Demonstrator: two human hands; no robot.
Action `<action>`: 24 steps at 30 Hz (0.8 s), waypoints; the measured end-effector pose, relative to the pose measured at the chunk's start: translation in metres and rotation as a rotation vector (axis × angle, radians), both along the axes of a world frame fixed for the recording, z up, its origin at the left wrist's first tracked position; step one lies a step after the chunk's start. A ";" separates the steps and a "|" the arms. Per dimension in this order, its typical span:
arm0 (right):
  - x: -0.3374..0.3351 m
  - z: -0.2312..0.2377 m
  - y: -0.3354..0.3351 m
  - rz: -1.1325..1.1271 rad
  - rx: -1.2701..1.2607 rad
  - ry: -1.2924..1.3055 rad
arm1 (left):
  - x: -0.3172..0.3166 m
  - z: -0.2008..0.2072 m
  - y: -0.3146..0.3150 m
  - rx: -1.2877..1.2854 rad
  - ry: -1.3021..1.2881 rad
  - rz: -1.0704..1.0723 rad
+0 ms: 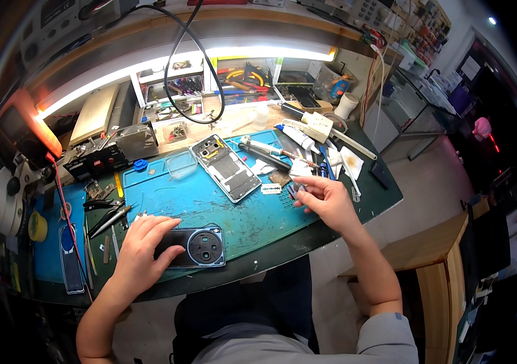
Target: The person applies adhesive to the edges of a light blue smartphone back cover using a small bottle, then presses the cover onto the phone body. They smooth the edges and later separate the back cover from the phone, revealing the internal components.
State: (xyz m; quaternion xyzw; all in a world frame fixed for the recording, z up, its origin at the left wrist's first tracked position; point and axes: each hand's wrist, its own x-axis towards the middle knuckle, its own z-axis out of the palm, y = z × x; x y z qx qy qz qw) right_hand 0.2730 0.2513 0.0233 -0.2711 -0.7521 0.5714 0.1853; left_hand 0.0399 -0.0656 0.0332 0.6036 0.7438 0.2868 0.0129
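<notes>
Head view: left hand (140, 252) presses flat on dark phone back cover with round camera ring (195, 247); right hand (325, 199) pinches small silvery part (298, 189), could drop if jolted.

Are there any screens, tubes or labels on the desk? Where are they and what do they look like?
Meter screen: far left of the bench, dark rectangle in an orange case.
White tube: behind the blue mat, lying flat, dark cap.
Small white label: on the mat, just left of the right hand.
Dark back cover: under the left hand, round camera ring.
</notes>
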 end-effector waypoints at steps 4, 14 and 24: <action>0.000 0.003 -0.012 0.093 -0.227 0.005 | 0.005 0.003 0.009 -0.009 -0.178 -0.028; -0.002 0.027 -0.072 0.214 -0.181 -0.012 | 0.064 0.011 0.098 0.006 -0.680 -0.112; 0.018 -0.017 -0.061 -0.023 0.130 0.110 | 0.028 0.065 0.123 0.239 0.056 0.003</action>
